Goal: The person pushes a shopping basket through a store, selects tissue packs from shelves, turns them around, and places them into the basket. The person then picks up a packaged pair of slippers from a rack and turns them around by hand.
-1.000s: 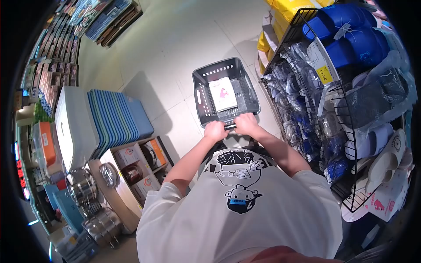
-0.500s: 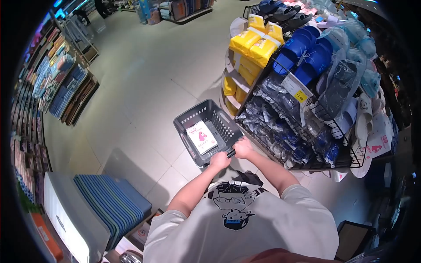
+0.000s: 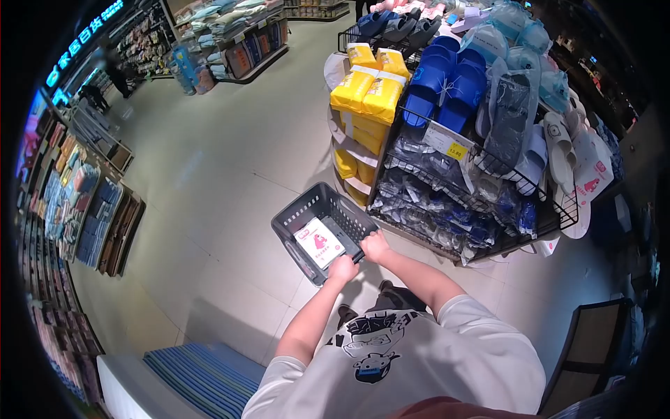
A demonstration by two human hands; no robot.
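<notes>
A dark grey plastic shopping basket (image 3: pixel 280 229) hangs in front of my body, its side walls pierced with holes. My left hand (image 3: pixel 343 268) is closed around the near end of its handle. My right hand (image 3: pixel 375 246) grips the same handle a little farther to the right. Fingers wrapped underneath are partly hidden. Inside the basket lies a white flat package (image 3: pixel 319 243) with a pink figure printed on it. Just right of the basket stands a wire display rack holding dark slippers in clear bags (image 3: pixel 440 213).
Blue slippers (image 3: pixel 447 84) and a price card (image 3: pixel 447 142) are on the rack, beside stacked yellow packs (image 3: pixel 368 91). Folded textiles (image 3: pixel 77 181) fill shelves at left. A striped blue stack (image 3: pixel 195 377) stands near my left side. Tiled floor (image 3: pixel 209 181) stretches ahead.
The view has shifted: the rack appears farther left, and more of the far aisle and a lit sign show. Both hands keep hold of the basket handle; the package stays inside.
</notes>
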